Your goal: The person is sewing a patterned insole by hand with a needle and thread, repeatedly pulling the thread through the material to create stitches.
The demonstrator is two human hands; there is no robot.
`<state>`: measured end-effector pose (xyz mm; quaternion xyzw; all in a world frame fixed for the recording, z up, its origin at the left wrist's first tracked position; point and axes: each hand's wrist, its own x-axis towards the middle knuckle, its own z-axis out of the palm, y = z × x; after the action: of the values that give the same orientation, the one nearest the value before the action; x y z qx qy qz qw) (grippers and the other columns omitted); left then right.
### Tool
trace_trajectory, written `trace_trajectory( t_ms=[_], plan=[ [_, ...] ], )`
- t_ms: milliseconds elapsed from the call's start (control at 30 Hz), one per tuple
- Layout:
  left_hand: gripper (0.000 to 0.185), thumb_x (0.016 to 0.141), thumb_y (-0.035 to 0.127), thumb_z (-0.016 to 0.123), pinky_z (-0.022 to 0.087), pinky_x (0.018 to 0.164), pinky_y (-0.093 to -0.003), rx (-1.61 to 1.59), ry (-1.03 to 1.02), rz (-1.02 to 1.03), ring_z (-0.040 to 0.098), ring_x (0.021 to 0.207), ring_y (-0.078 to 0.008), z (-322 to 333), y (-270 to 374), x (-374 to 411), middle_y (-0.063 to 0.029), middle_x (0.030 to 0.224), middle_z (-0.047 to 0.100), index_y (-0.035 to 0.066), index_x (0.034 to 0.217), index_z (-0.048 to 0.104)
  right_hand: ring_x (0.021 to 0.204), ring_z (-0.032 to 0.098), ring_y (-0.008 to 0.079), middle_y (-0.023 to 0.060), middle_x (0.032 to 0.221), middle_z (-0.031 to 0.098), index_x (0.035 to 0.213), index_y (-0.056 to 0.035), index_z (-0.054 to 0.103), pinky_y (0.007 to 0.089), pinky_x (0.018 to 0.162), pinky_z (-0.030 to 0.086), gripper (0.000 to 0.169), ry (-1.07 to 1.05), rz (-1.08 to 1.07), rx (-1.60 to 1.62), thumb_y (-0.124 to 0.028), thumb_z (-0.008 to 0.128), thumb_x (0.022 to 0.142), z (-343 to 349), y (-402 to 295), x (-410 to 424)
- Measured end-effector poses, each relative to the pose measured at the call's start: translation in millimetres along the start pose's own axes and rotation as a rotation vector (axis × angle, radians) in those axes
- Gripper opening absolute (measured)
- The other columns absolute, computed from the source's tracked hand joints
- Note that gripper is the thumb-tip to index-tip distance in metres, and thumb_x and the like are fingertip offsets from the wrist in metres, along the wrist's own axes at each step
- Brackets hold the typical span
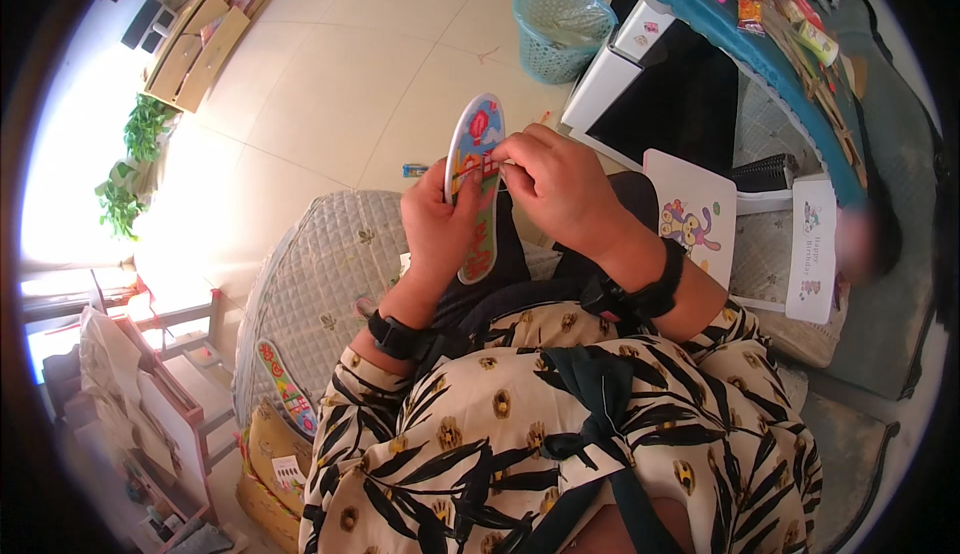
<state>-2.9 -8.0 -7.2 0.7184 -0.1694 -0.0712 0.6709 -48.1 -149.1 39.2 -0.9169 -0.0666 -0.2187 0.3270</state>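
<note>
My left hand (442, 216) grips an embroidered insole (484, 130) by its middle, thumb across the patterned face. The insole stands tilted above my lap, with a white rim and stitched balloon, houses and red motifs on blue and green. At its right edge, my right hand (559, 182) has thumb and forefinger pinched together against the stitching. Whether a needle or thread is between those fingertips is too small to see. A second embroidered insole (287, 387) of like pattern lies on the quilted seat cover (330, 254) to my left.
A yellow cloth bag (270, 441) sits beside my left hip. Ahead stand a blue lattice wastebasket (529, 51) and a table with a blue cover (690, 10), strewn with snack packets. To my right are a rabbit-printed white board (697, 186) and a blurred person (862, 242).
</note>
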Motion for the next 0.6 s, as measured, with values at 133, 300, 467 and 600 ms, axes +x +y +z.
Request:
trace_trajectory(
  t_ms=[133,300,467,600],
  plan=[
    [0.01,0.077,0.008,0.06,0.044,0.054,-0.0264,0.242,0.03,0.131,0.057,0.058,-0.0158,3,4,-3,-0.0096,0.067,0.06,0.002,0.085,0.061,0.063,0.055,0.0279,0.0111,0.073,0.055,0.08,-0.0028,0.048,0.0326,0.055,0.044,0.014,0.032,0.054,0.107,0.001,0.059,0.073,5,1,0],
    [0.009,0.076,0.007,0.06,0.044,0.054,-0.0271,0.216,-0.006,0.164,0.057,0.058,-0.0163,4,-1,-7,-0.0097,0.067,0.059,0.002,0.084,0.06,0.065,0.056,0.0292,0.011,0.072,0.054,0.079,-0.0034,0.046,0.035,0.056,0.044,0.013,-0.056,0.164,0.281,-0.004,0.058,0.076,3,-3,-4],
    [0.01,0.082,0.009,0.058,0.043,0.058,-0.026,-0.183,-0.036,-0.016,0.055,0.063,-0.0127,3,-4,-6,-0.0063,0.072,0.057,0.0,0.085,0.059,0.058,0.052,0.0119,0.0033,0.067,0.052,0.08,-0.0029,0.05,0.0247,0.052,0.04,0.011,0.042,0.323,0.564,-0.009,0.059,0.08,-5,1,-5],
    [0.01,0.084,0.01,0.056,0.042,0.065,-0.0231,-0.344,-0.169,-0.024,0.05,0.071,-0.0096,0,0,-6,-0.0031,0.075,0.052,0.0,0.084,0.056,0.055,0.044,0.004,-0.0029,0.065,0.051,0.082,-0.0046,0.055,0.0186,0.05,0.036,0.009,-0.11,0.564,0.816,-0.013,0.054,0.085,-4,29,-10]
  ],
)
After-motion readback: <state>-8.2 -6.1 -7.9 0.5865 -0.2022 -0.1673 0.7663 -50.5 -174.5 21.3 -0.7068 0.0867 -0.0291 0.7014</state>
